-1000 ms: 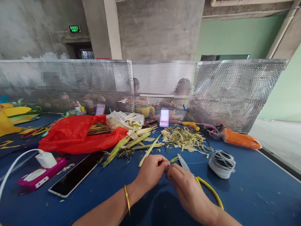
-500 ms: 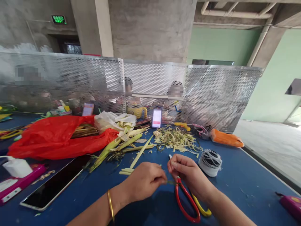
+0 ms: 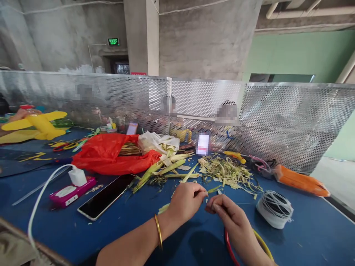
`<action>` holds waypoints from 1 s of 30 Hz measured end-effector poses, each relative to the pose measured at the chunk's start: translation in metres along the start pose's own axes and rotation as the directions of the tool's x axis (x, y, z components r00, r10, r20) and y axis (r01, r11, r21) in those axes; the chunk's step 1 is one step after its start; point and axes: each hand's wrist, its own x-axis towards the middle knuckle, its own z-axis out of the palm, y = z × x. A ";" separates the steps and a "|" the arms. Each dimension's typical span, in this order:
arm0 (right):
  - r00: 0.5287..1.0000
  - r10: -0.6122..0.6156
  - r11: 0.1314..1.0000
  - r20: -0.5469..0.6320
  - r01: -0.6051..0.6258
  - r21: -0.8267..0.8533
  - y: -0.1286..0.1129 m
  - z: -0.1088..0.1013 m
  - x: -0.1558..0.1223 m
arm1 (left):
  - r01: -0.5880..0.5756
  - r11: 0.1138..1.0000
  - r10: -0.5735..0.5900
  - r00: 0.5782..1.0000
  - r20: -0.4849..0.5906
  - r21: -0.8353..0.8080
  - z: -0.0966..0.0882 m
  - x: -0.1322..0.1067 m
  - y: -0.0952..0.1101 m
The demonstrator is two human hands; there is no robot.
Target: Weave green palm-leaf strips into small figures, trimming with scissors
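My left hand [image 3: 186,202], with a gold bangle at the wrist, is closed in a pinch, and a short green leaf strip [image 3: 214,189] shows at its fingertips. Close by on the right, my right hand [image 3: 229,214] is curled around scissors. Their red handle [image 3: 229,245] and yellow handle [image 3: 263,244] stick out below the palm, while a bit of blade shows above the fingers. The fingertips of both hands are a small gap apart. Pale husk pieces [image 3: 163,209] lie partly behind my left hand. Just beyond is a pile of shredded husk [image 3: 226,171].
A spool of grey cord [image 3: 274,210] and an orange packet [image 3: 302,180] are on the right. Leftward lie a black phone [image 3: 107,197], a magenta power strip [image 3: 73,190] and a red bag [image 3: 111,159]. A perforated metal screen [image 3: 205,94] runs along the back. Another person's hand [image 3: 20,115] holds a yellow shape.
The view has turned left, so the table things appear further right. My left hand has risen level with the right fingertips. A yellow shape and a person's hand have come into view at far left.
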 end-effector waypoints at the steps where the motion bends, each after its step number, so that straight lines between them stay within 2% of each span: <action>1: 0.998 -0.053 0.991 0.039 0.057 -0.123 -0.002 -0.001 -0.001 | -0.064 0.992 0.062 0.998 0.023 0.109 0.001 -0.002 -0.001; 4: 0.991 -0.045 0.957 0.123 0.078 -0.279 -0.007 -0.009 -0.002 | -0.253 0.898 0.187 0.960 0.208 0.360 0.001 -0.006 -0.003; 7: 0.991 0.045 0.972 0.129 -0.014 -0.235 -0.010 -0.017 0.004 | -0.435 0.776 0.280 0.886 0.369 0.456 -0.001 -0.007 -0.004; 9: 0.990 0.088 0.980 0.110 -0.067 -0.187 -0.010 -0.020 0.008 | -0.515 0.713 0.342 0.848 0.405 0.476 -0.002 -0.007 -0.005; 11: 0.993 0.099 0.983 0.058 -0.089 -0.163 -0.008 -0.021 0.012 | -0.540 0.679 0.372 0.837 0.402 0.496 0.000 -0.008 -0.006; 15: 0.997 0.080 0.981 -0.020 -0.083 -0.174 -0.003 -0.019 0.010 | -0.502 0.691 0.360 0.863 0.355 0.519 0.010 -0.012 -0.009; 20: 0.999 0.052 0.961 -0.012 -0.054 -0.271 0.006 -0.015 0.003 | -0.439 0.735 0.312 0.895 0.318 0.517 0.018 -0.015 -0.009; 27: 0.997 -0.071 0.875 -0.031 0.047 -0.482 0.011 -0.013 0.004 | -0.337 0.772 0.217 0.937 0.275 0.538 0.014 -0.019 -0.001; 30: 0.998 -0.065 0.859 -0.011 0.050 -0.510 0.010 -0.012 0.004 | -0.301 0.765 0.171 0.947 0.271 0.570 0.012 -0.019 0.001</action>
